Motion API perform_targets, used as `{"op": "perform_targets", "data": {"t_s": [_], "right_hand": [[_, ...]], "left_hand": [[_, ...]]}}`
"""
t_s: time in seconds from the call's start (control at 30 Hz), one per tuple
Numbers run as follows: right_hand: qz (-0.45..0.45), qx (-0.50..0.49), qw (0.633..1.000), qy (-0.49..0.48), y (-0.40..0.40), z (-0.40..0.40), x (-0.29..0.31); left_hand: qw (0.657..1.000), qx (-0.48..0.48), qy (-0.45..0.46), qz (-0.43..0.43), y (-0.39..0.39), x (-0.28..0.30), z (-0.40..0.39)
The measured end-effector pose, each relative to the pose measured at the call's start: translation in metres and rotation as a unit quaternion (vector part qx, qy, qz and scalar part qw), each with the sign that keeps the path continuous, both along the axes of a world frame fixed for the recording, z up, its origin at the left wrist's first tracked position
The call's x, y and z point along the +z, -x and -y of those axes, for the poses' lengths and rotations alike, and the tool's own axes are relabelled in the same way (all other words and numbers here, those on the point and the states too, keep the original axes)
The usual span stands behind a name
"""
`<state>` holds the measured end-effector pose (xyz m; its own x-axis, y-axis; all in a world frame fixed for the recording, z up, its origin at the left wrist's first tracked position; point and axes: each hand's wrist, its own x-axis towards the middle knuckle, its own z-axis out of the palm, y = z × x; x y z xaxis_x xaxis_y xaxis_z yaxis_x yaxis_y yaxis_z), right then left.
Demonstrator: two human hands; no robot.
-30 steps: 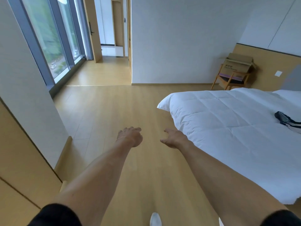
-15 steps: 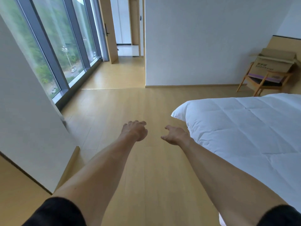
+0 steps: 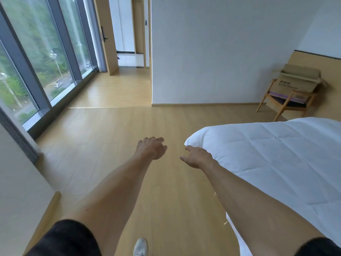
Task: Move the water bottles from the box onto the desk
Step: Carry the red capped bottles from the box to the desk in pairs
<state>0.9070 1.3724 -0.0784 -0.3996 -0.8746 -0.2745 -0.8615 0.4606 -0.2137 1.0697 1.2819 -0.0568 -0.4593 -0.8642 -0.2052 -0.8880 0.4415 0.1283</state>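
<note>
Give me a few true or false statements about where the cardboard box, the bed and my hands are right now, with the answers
1. The cardboard box sits on the wooden chair. True.
2. The left hand holds a water bottle. False: it holds nothing, and no bottle is in view.
3. The bed lies on the person's right. True.
4. The right hand rests on the box. False: it hangs over the floor, far from the box.
5. The windows are on the right side. False: they are on the left.
</note>
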Motion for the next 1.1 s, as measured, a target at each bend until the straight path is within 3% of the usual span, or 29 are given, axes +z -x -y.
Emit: {"op": "perform_targets", "data": {"t_s": [0.37,0.57,1.1], "right_hand": [[-0.029,-0.049,0.998,-0.008,0.058,0.212,0.035],[-0.03,-0.061,0.997,-0.024,0.082,0.292,0.035],[-0.004,-0.04,0.999,-0.031,0.21,0.553,-0.002]], "left_hand": [[0.996,-0.085,0.019,0.003,0.069,0.012,0.234],[0.993,-0.115,0.009,0.013,0.097,0.004,0.319],[0.998,-0.059,-0.002,0.034,0.209,-0.009,0.561]]}}
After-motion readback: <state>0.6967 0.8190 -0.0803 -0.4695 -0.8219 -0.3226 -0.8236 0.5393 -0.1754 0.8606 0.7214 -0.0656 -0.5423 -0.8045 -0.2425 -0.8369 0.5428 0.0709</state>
